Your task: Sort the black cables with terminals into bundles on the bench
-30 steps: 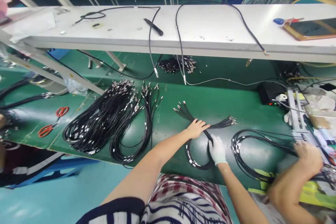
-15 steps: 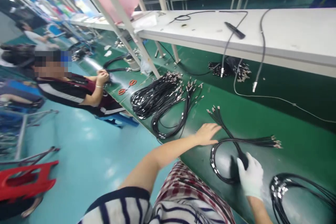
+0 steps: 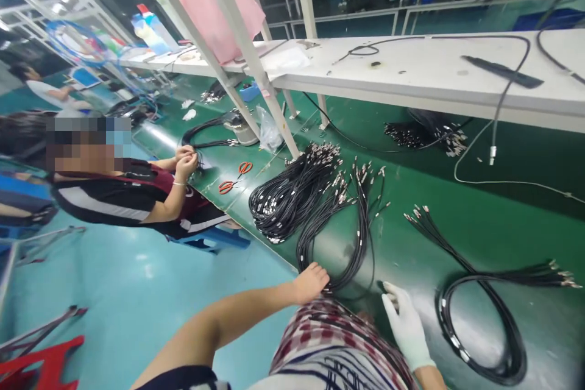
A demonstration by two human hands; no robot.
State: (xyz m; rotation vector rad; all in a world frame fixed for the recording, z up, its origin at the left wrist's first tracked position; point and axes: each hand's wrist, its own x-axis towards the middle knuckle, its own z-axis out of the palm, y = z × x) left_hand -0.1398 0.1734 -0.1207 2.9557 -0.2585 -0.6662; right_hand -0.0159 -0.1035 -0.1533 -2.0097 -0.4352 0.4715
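My bare left hand (image 3: 311,283) is at the table's near edge, its fingers closed round the bottom of a looped bundle of black cables (image 3: 363,244) with metal connector ends. My right hand (image 3: 404,320), in a white glove, is above the table to the right of that bundle. Its fingers are slightly bent and apart, with nothing seen in them. Farther right lies a separate coiled cable bundle (image 3: 512,329), its ends crossing and spreading out. A large heap of black cables (image 3: 286,195) lies just beyond my left hand.
A co-worker (image 3: 123,189) sits at the left, hands over the same green table (image 3: 397,244). Orange-handled scissors (image 3: 235,178) lie between us. A white shelf (image 3: 411,73) on posts runs above the table, with a loose cable hanging from it. More cables (image 3: 425,134) lie underneath.
My right hand has let go of the coiled bundle and moved left. My left hand has moved left and back to the other bundle and closed on it. The view has turned left.
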